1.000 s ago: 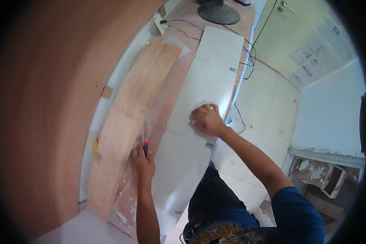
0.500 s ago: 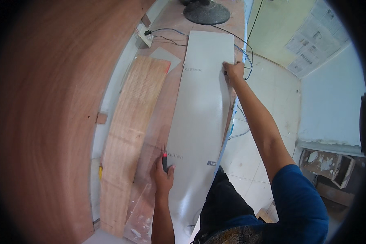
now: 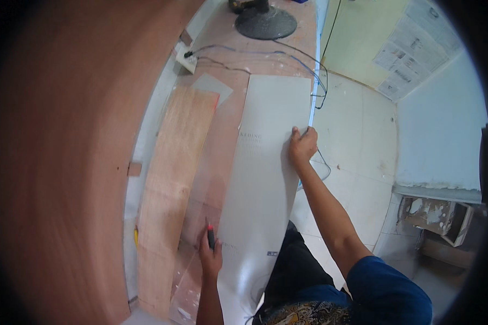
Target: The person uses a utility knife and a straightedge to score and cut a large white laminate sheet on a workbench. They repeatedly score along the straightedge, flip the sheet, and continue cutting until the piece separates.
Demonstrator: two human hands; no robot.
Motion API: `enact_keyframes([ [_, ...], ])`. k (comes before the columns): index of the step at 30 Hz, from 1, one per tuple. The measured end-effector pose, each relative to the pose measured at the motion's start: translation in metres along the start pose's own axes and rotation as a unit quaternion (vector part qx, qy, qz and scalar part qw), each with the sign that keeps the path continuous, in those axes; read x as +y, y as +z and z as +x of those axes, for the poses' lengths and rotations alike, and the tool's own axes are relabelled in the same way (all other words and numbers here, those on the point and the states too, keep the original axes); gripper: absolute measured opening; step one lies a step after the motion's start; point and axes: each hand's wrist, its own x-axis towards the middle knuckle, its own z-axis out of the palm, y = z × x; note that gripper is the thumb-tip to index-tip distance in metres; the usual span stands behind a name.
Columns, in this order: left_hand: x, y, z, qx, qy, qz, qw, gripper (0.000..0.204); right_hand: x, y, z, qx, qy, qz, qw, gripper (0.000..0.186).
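A long pale grey sheet [image 3: 260, 189] with printed marks lies lengthwise on a pinkish worktop [image 3: 211, 157]. My right hand [image 3: 303, 145] grips its right edge partway along, thumb and fingers round the edge. My left hand [image 3: 211, 254] is closed round a slim black tool with a red collar [image 3: 211, 234] and a thin tip, at the sheet's left edge near me. Left of them lies a long light wooden board [image 3: 176, 162], red along part of one edge, with a small grey square piece [image 3: 211, 86] beyond its far end.
A dark round stand [image 3: 265, 27], a socket [image 3: 185, 62] and loose cables [image 3: 276, 51] are at the far end. A tall plywood panel [image 3: 76, 162] borders the left. On the right are a tiled floor [image 3: 352, 141] and a wooden box [image 3: 455, 222] low by the wall.
My right hand went from pressing mid-sheet to gripping its right edge farther up, then drew toward me with the sheet, whose far end now sits nearer. My left hand and tool moved nearer too.
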Motion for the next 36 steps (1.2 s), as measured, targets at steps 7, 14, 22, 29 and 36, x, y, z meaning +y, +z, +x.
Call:
enact_keyframes([
  [7, 0.104, 0.070, 0.161, -0.062, 0.106, 0.014, 0.992, 0.056, -0.007, 0.013, -0.027, -0.098, -0.442, -0.164, 0.876, 0.055],
  [14, 0.146, 0.112, 0.298, -0.039, 0.161, 0.115, 0.980, 0.052, -0.025, 0.019, -0.042, -0.139, -0.434, -0.123, 0.882, 0.052],
  [22, 0.148, 0.135, 0.316, -0.028, 0.167, 0.136, 0.976, 0.046, -0.023, 0.012, -0.037, -0.142, -0.434, -0.115, 0.882, 0.053],
  [29, 0.136, 0.134, 0.318, -0.027, 0.187, 0.161, 0.969, 0.046, -0.027, 0.014, -0.038, -0.147, -0.436, -0.106, 0.882, 0.052],
  [36, 0.164, 0.134, 0.318, -0.046, 0.208, 0.238, 0.948, 0.046, -0.021, 0.013, -0.035, -0.129, -0.446, -0.098, 0.880, 0.051],
])
